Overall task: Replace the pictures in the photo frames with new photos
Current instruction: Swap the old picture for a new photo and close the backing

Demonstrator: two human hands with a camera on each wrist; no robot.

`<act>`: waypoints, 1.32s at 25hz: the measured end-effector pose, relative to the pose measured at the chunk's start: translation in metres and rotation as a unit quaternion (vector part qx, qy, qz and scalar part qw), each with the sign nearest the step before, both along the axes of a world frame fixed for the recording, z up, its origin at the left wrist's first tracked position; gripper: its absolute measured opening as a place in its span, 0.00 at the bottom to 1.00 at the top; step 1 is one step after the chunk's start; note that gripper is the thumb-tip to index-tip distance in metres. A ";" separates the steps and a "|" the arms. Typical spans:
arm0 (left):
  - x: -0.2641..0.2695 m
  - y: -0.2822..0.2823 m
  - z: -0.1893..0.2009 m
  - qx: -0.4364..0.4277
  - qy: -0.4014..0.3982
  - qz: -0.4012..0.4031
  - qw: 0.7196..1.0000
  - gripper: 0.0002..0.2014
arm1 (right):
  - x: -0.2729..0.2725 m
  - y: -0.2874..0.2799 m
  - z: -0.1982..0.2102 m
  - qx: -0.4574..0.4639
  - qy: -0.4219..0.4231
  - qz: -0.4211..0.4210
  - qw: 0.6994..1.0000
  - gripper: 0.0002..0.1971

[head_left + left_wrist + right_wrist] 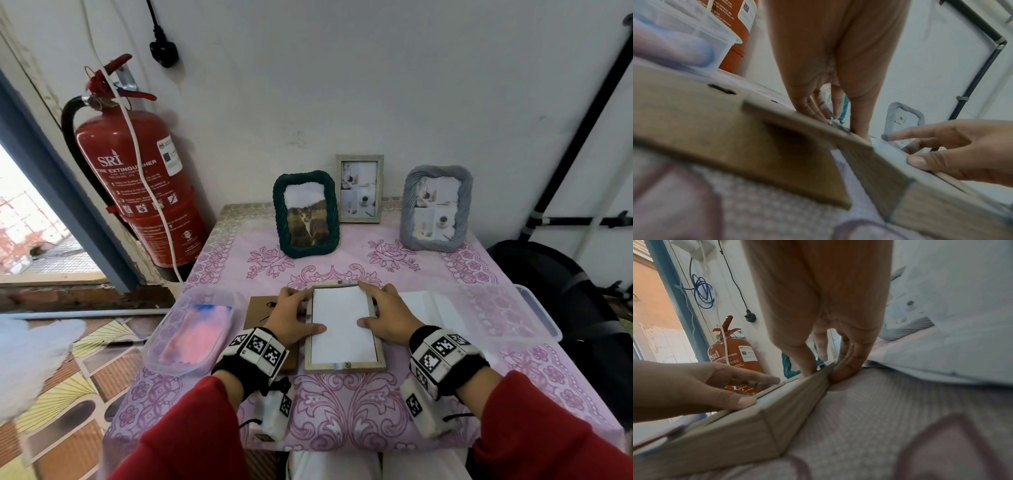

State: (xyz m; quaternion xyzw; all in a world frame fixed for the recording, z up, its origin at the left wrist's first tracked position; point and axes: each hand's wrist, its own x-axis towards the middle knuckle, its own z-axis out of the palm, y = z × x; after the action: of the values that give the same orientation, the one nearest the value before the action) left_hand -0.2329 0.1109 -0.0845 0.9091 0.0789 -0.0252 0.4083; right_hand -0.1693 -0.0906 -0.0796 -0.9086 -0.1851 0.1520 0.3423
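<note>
Between both sets of fingers lies the wooden frame [344,327], face down on the pink tablecloth [342,404], w/ a white photo back [342,325] sitting in its recess. Left hand [291,320] has fingers bent over the frame's left rail, thumb flat on the white sheet; right hand [387,317] mirrors it on the right rail, thumb also pressing the sheet. Neither hand is clenched; both bear on the frame and paper rather than lifting them.

Step in hand, as I judge it: seating the new photo square in the recess before the backing goes on. To do it well: press evenly w/ both thumbs, keep the rails pinned so the frame doesn't skate on the cloth, and check the corners lie inside the lip, esp. the far ones near the fingertips.

Just left of the left fingers lies the brown backing board [260,315], partly under that wrist, so it's close for the next move. Further left is a clear tub [191,335] holding something pink and blue. Right of the right fingers are white sheets [431,308] and a clear lid or tray [537,315]. Beyond the fingertips stand three frames: green frame [306,214] w/ a cat pic, a plain pale frame [359,188], and a grey frame [435,209]. A red extinguisher [137,185] sits far left. Nothing blocks the work area.
</note>
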 end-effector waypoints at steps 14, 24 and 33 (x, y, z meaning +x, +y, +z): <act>-0.018 0.005 0.012 0.017 -0.050 0.074 0.996 0.26 | 0.002 -0.009 0.000 -0.025 0.017 0.039 0.999 0.29; -0.044 0.030 0.006 0.123 0.077 0.118 0.982 0.34 | -0.001 -0.018 0.000 0.022 0.018 0.051 0.998 0.29; -0.046 0.020 0.019 0.079 0.002 0.171 0.982 0.33 | -0.001 -0.019 -0.001 0.028 0.018 0.039 0.999 0.30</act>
State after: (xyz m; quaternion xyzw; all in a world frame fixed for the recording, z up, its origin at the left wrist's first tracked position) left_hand -0.2793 0.1305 -0.0657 0.9113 0.2358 0.0500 0.3337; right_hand -0.1703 -0.1093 -0.0807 -0.8878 -0.2181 0.1764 0.3649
